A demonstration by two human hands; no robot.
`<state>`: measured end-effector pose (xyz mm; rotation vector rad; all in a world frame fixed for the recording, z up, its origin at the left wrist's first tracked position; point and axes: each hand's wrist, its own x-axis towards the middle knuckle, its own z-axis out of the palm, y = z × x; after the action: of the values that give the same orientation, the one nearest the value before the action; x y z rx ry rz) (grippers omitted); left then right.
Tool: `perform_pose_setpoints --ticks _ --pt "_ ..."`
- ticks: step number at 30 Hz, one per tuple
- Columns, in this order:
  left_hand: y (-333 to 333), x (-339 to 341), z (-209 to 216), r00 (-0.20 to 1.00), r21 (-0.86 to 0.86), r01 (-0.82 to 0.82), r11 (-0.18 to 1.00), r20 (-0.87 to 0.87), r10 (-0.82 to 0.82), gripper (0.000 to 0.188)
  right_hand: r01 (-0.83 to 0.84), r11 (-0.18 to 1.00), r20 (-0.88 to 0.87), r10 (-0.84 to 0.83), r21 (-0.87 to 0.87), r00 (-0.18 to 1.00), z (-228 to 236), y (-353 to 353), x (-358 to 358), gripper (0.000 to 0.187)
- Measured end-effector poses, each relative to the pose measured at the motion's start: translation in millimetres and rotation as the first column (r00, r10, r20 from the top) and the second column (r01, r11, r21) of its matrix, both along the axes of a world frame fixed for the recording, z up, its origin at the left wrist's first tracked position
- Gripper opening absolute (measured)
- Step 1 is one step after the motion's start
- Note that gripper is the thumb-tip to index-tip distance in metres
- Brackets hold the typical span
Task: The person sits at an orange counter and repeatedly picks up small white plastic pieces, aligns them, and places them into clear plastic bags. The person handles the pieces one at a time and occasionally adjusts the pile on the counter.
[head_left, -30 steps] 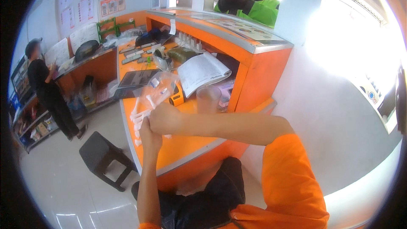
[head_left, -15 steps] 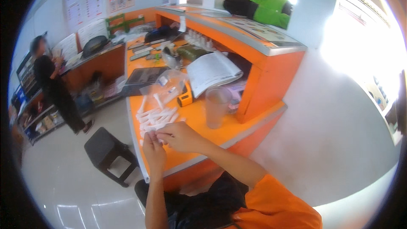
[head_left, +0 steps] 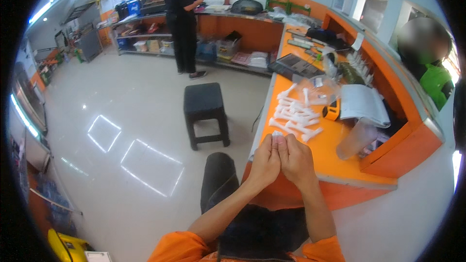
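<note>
My left hand (head_left: 264, 162) and my right hand (head_left: 295, 159) are pressed together in front of me at the near edge of the orange counter (head_left: 340, 165). Between their fingertips they pinch a small white piece (head_left: 277, 136). Just beyond the hands lies a scatter of several small white plastic pieces (head_left: 295, 114) on the counter. A clear plastic bag (head_left: 323, 90) lies behind that scatter.
A clear plastic cup (head_left: 357, 138), a yellow-black device (head_left: 332, 111) and an open booklet (head_left: 364, 104) sit to the right on the counter. A black stool (head_left: 205, 111) stands on the shiny floor at left. One person in black (head_left: 183, 19) stands at the far shelf; another in green (head_left: 434, 82) is behind the counter.
My view has swung left and down. The white pieces that I held up by the clear bag now lie spread on the counter, and both hands are closer to me, pinching one piece.
</note>
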<state>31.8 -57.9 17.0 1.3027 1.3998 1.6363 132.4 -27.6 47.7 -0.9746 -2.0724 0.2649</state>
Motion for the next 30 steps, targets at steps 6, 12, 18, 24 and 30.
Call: perform_pose_setpoints --ticks 6,12,18,24,30 --pt "-29 3 0 0.998 0.030 0.031 0.999 0.061 -0.033 0.020 -0.076 0.982 -0.058 0.087 0.172 0.994 -21 -21 2 0.022" --pt "12 7 -23 0.979 -0.054 0.133 0.990 -0.149 -0.139 0.016 0.017 0.983 -0.054 -0.008 0.180 0.998 -26 16 21 0.008" --pt "68 -22 14 0.963 -0.208 0.237 0.949 -0.081 -0.258 0.018 0.124 0.982 -0.207 -0.152 -0.143 0.966 3 65 -16 0.023" --pt "89 -101 68 0.967 -0.367 0.105 0.924 -0.180 -0.181 0.023 -0.062 0.941 -0.014 0.061 -0.333 0.998 70 107 -92 0.030" --pt "90 -242 118 0.966 -0.481 -0.056 0.875 -0.246 -0.073 0.028 -0.148 0.649 0.090 0.318 -0.747 0.944 127 142 -241 0.036"
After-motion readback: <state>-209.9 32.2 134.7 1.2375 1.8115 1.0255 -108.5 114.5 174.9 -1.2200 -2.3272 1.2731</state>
